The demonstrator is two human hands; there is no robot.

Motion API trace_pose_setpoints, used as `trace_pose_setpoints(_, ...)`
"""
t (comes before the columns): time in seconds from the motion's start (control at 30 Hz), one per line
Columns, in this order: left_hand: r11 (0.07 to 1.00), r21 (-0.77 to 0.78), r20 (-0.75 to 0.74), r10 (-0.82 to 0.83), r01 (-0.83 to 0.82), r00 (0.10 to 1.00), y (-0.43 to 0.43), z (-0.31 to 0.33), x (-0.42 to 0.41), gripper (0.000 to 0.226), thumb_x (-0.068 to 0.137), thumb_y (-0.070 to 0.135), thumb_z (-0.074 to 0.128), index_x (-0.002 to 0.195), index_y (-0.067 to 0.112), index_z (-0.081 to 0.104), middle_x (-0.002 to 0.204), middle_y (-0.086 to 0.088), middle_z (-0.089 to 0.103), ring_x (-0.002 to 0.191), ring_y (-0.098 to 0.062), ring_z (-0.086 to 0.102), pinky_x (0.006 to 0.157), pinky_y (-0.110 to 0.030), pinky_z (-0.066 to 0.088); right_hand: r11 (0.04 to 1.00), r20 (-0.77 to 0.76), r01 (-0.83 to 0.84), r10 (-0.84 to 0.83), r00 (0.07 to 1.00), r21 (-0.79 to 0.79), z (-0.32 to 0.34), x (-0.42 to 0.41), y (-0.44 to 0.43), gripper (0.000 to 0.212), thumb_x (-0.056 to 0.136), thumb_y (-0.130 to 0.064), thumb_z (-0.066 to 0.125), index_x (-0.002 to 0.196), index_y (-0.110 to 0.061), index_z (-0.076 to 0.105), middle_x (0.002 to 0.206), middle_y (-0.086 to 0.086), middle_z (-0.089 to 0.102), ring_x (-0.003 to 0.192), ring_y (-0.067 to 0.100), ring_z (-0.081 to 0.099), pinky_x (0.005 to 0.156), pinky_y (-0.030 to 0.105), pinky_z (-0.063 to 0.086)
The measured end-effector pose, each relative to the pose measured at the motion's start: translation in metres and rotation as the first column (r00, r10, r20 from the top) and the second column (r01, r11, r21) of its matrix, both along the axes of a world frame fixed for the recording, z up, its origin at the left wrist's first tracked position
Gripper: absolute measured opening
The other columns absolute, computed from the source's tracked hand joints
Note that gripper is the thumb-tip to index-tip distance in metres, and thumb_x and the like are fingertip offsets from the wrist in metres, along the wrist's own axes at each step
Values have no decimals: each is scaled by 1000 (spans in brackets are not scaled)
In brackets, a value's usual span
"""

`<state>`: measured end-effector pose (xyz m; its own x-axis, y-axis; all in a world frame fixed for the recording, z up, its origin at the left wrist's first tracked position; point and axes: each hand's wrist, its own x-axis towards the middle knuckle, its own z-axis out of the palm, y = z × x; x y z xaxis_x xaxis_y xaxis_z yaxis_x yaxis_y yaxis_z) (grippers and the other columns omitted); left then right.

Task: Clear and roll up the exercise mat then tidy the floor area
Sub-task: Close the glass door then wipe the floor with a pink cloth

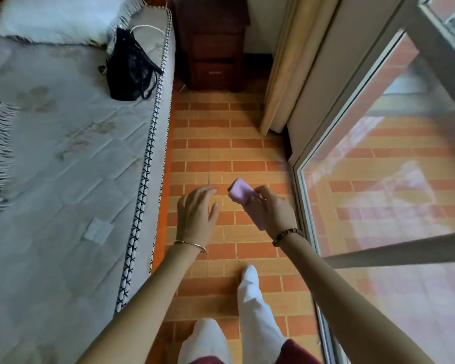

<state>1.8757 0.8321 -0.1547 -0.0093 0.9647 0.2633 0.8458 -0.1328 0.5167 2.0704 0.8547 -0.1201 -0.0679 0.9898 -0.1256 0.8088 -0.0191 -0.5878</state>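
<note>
Gripping a pink phone point(241, 191), the right hand point(272, 210) shows no readable writing.

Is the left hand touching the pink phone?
Apart. The head view shows the left hand open with bare floor tiles between its fingertips and the pink phone, which only the right hand grips.

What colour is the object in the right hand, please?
Pale pink, held in the right hand; head view.
</note>
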Motion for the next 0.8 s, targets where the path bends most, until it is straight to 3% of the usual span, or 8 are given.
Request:
trace_pose_setpoints(0.2,995,-71,16,67,-66,998,52,-44,33,20,87,21,63,105,13,66,106,-5,68,101,-25,63,91,-44,48,995,24,-84,85,996,-47,-49,8,66,26,98,-34,45,116,-20,59,92,8,69,79,30,63,57,27,34)
trace_pose_setpoints(0.4,982,-176,133,95,-71,987,92,-117,40,23,88,34,60,102,15,63,95,3,71,85,-15,66,72,-31,55,988,24,-141,143,989,-58,-137,6,103,25,99,-31,45,113,-17,60,95,6,69,79,29,64,57,29,42)
trace_pose_setpoints(0.53,963,-257,213,143,-86,966,119,-190,45,18,90,34,61,99,19,59,89,8,71,74,-12,66,60,-27,52,989,-2,-108,108,994,-100,-224,7,119,19,98,-30,46,103,-18,59,81,1,61,72,28,60,58,35,49)
trace_pose_setpoints(0.8,895,-445,309,163,-8,937,170,-387,60,12,91,25,61,95,14,57,78,2,67,75,-24,65,66,-38,52,983,-40,-44,37,999,-180,-428,22,144,13,98,-23,49,101,-15,59,83,10,67,70,29,60,58,37,47)
